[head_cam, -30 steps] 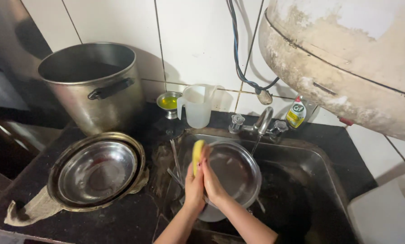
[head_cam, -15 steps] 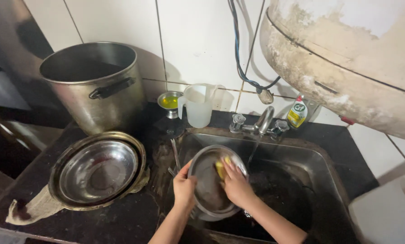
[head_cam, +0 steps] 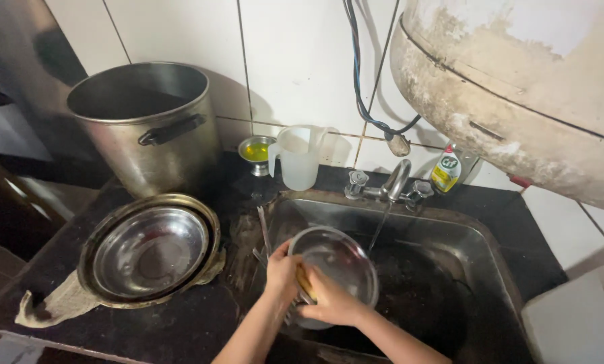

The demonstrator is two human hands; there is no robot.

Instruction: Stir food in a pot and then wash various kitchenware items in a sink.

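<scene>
We note left hand [head_cam: 281, 275] gripping rim of steel bowl [head_cam: 339, 259] over sink [head_cam: 450, 269]; right hand [head_cam: 329, 302] pinching yellow sponge [head_cam: 302, 278]. Scrub underway, rinse pending; cleaned bowls [head_cam: 147, 251] stacked on counter [head_cam: 180, 323].

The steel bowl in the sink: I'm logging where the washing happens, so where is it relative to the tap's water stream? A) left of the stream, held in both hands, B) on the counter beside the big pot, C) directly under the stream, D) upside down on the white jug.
A: the steel bowl sits in the sink, held by the left hand and right hand, just left of the thin water stream falling from the tap.
</scene>
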